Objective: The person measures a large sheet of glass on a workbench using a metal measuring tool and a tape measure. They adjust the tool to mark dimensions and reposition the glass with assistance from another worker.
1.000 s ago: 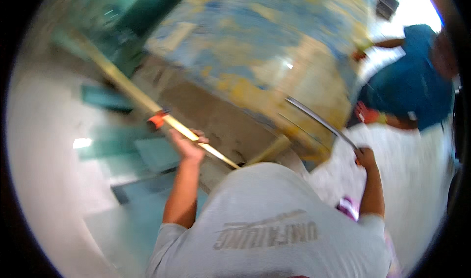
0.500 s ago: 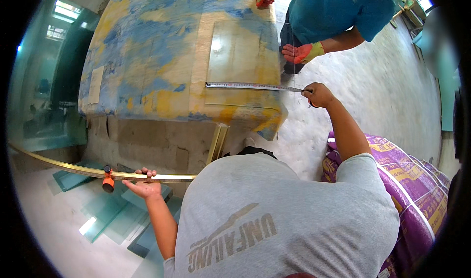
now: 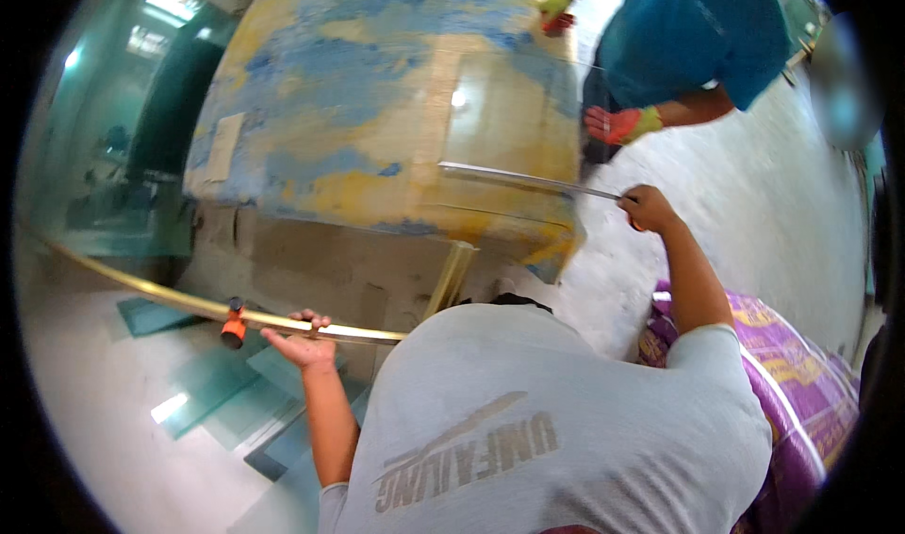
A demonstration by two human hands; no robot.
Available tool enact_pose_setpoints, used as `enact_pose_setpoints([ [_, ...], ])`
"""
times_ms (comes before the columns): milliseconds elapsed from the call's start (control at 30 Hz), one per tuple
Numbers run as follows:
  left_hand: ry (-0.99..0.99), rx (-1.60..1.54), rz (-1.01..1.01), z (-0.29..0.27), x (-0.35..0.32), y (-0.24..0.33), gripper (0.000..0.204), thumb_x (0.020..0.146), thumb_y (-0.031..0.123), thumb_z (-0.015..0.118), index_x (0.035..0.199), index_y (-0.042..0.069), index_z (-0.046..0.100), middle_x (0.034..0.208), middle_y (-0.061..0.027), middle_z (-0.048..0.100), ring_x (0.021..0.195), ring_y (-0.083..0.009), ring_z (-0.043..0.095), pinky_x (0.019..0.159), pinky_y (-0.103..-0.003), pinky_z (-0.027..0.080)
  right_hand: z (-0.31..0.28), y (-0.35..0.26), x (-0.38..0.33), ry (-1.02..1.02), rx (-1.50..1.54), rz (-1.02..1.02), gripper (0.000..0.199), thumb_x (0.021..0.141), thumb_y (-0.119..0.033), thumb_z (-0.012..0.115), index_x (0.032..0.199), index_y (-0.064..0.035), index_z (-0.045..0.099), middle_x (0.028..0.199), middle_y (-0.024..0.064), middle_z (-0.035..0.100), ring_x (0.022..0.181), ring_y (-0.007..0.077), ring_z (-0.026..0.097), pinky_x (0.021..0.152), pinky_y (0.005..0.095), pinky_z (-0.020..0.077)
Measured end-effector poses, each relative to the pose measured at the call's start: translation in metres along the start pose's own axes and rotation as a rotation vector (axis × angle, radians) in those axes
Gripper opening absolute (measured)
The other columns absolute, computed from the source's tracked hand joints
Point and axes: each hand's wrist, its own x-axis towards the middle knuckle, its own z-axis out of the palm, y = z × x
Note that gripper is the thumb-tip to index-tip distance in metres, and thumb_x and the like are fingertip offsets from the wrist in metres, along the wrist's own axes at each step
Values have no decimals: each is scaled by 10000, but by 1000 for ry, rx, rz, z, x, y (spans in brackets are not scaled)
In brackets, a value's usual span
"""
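My right hand (image 3: pixel 650 208), closed at the right of the work table (image 3: pixel 316 96), grips a tape measure whose blade (image 3: pixel 528 179) extends leftward. The blade lies over a clear glass pane (image 3: pixel 500 110), its tip near the pane's left edge. The tape's case is mostly hidden in my fingers. Low on the left, my left hand (image 3: pixel 306 341) is palm up, with fingers curled around a long gold-coloured bar (image 3: pixel 179 300). A black and orange sliding piece (image 3: pixel 233 326) sits on this bar just left of my fingers. The bar's right end is hidden behind my body.
A co-worker in blue (image 3: pixel 693 34) stands across the table's right corner, one gloved hand (image 3: pixel 617 125) beside the pane. Glass sheets (image 3: pixel 212 393) lie low on the left; large panes (image 3: pixel 104 157) stand behind. A purple wrapped stack (image 3: pixel 782 364) is at my right.
The whole view has shifted, so the scene appears farther right, slightly lower and tilted. Both my hands keep their holds, and the tape's tip stays near the pane's left edge.
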Motion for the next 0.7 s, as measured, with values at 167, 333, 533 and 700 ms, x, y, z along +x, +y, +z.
enact_pose_setpoints([
  [167, 89, -21, 14, 5, 0, -3, 825, 896, 890, 326, 809, 122, 617, 715, -81, 615, 596, -259, 553, 630, -427, 450, -12, -32, -14, 23, 444, 216, 293, 928, -272, 676, 808, -5, 693, 712, 47, 640, 699, 141, 600, 644, 331, 480],
  [333, 86, -23, 32, 8, -4, 4, 806, 885, 885, 375, 795, 110, 577, 724, -99, 610, 598, -269, 566, 619, -440, 451, 13, -74, -8, 79, 717, 90, 269, 943, -264, 669, 927, 2, 703, 818, 40, 665, 749, 139, 603, 714, 307, 488],
  [533, 46, -45, 50, 10, -1, 0, 731, 959, 795, 345, 823, 109, 557, 714, -117, 589, 576, -249, 550, 610, -417, 457, 48, -134, 7, 18, 766, 13, 300, 961, -269, 672, 972, 27, 719, 844, 48, 687, 775, 136, 622, 730, 304, 502],
  [700, 38, -33, 58, -3, 9, 2, 715, 979, 776, 322, 829, 112, 539, 724, -122, 591, 583, -256, 549, 601, -420, 432, 59, -211, 6, 17, 732, -44, 274, 927, -251, 669, 911, 18, 719, 793, 24, 659, 724, 130, 594, 683, 308, 480],
])
